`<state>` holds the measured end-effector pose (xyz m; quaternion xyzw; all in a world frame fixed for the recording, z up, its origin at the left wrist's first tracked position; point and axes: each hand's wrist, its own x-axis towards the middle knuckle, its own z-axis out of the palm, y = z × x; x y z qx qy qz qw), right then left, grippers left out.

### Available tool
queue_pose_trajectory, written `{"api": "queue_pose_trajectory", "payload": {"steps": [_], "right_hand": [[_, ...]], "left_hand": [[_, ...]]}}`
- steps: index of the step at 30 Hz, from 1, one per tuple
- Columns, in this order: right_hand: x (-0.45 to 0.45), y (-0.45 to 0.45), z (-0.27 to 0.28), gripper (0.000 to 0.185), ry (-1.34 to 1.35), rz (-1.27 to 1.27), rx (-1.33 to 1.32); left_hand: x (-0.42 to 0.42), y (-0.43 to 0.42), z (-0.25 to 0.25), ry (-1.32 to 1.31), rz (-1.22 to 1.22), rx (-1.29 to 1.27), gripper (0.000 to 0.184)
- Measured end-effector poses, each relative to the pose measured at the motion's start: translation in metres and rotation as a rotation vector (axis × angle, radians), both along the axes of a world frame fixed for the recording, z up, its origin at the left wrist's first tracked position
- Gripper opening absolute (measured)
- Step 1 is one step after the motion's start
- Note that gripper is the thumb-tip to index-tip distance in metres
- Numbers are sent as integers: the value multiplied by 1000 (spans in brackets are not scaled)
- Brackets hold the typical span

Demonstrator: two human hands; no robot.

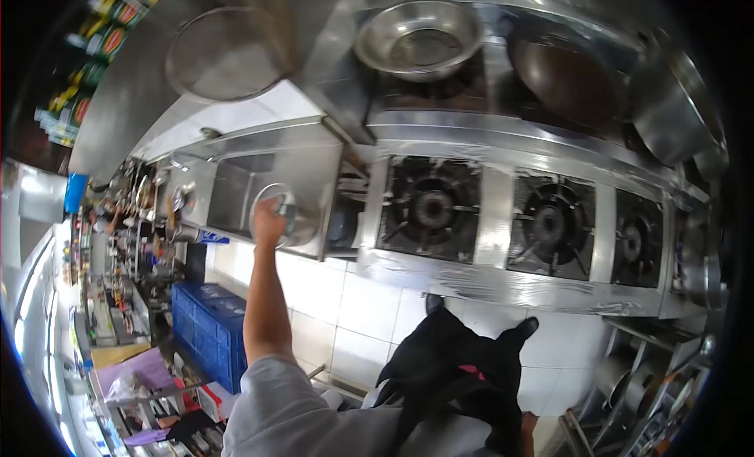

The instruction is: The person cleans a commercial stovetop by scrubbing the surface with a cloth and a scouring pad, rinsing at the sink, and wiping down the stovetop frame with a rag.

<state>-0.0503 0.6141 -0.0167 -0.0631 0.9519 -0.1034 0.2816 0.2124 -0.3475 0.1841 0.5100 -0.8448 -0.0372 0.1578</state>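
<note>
My left arm stretches forward to the steel counter beside the sink (238,191). My left hand (271,219) is closed at a round metal-rimmed container (289,209); what its fingers hold is too small to make out. Low in the view, by my dark apron (448,370), a small part of my right hand (528,424) shows, its fingers hidden. To the right of the sink is a steel stove with three burners (433,209), (548,223), (633,240), its top streaked with white.
A steel basin (424,40), a dark wok (565,76) and a large pot (675,103) sit behind the burners. A round strainer (224,55) is at the upper left. Blue crates (210,327) stand on the left floor, and a rack (628,378) at the lower right.
</note>
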Motion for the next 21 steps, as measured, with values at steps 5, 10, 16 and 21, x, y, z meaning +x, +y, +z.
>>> {"api": "queue_pose_trajectory", "payload": {"steps": [5,10,16,21], "right_hand": [[-50,-58,0,28,24,223,-149],[-66,-129,68,27,-87,-441,-381],[-55,-78,34,27,3,42,-284],[-33,-47,23,28,-57,-258,-247]], "left_hand": [[45,-55,-73,120,-137,501,56],[10,-37,-61,-382,173,444,62],[27,-40,-51,447,354,600,54],[62,-63,-66,819,186,668,48]]}}
